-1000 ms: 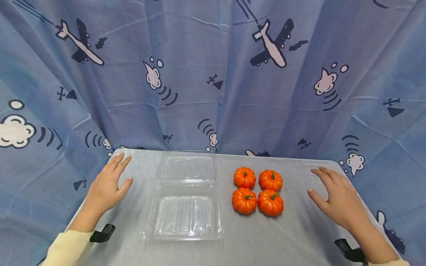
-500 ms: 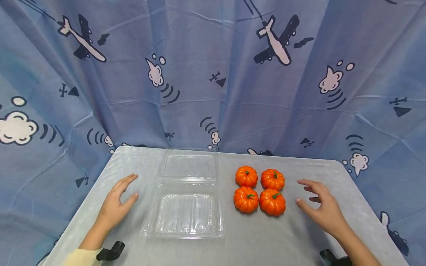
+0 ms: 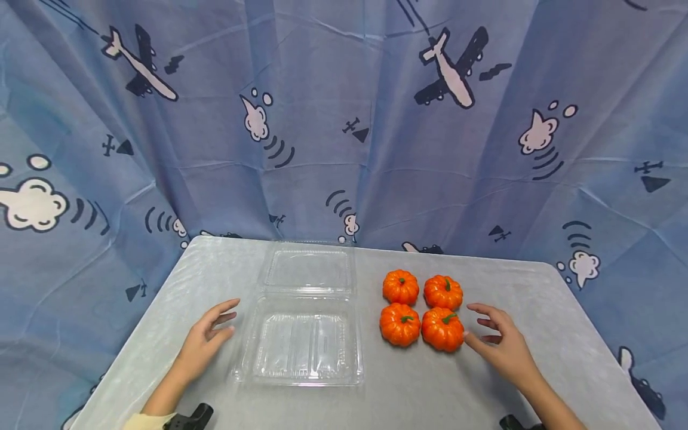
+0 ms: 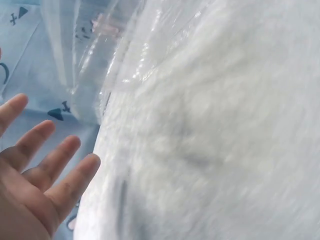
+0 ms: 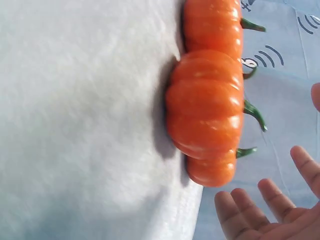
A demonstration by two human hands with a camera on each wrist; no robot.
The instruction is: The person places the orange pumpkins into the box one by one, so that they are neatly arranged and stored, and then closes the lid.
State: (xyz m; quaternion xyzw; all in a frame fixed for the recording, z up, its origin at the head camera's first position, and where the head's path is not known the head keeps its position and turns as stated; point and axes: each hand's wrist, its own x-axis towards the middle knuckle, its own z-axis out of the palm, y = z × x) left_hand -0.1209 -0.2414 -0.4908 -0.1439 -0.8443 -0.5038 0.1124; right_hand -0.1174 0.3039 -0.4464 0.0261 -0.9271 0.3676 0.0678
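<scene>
Several small orange pumpkins point(image 3: 421, 308) sit in a square cluster right of centre on the grey table point(image 3: 419, 394). My right hand point(image 3: 497, 343) is open just right of the near-right pumpkin point(image 3: 442, 329), thumb almost touching it; that pumpkin point(image 5: 206, 107) fills the right wrist view, with my fingers point(image 5: 250, 207) spread beside it. A clear plastic clamshell box point(image 3: 303, 334) lies open left of the pumpkins, its lid point(image 3: 308, 270) hinged away. My left hand point(image 3: 206, 337) is open at the box's left edge, holding nothing. The left wrist view shows my open fingers point(image 4: 45, 165) and the box's rim point(image 4: 107, 60).
A blue cloth printed with aeroplanes and clouds point(image 3: 344, 119) hangs behind and around the table. Black wrist straps point(image 3: 193, 418) show at the bottom edge. The table's edges run close on the left, right and back.
Both hands have moved inward and toward me: the left from the far-left corner to the box's left edge, the right from the table's right side to the near-right pumpkin.
</scene>
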